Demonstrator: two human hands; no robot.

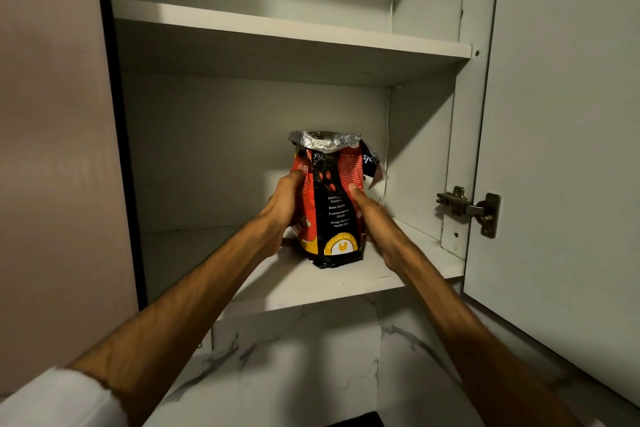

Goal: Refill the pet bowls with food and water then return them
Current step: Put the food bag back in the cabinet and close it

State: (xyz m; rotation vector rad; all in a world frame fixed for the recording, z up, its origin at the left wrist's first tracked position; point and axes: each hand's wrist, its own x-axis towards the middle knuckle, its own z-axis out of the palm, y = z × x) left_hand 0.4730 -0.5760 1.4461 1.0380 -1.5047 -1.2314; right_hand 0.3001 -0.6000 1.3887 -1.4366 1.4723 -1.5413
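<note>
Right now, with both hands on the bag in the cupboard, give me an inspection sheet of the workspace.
Surface: white lower shelf of an open wall cupboard; the bag stands on it.
Job's things: red and black pet food bag, upright, its foil top open and crumpled. No bowls in view.
Clutter: nothing seen.
Grips: left hand holds the bag's left side; right hand holds its right side, thumb on the front.
Cables: nothing seen.
Surroundings: upper shelf above; cupboard door swung open at right on a metal hinge; marbled wall below the cupboard.
</note>
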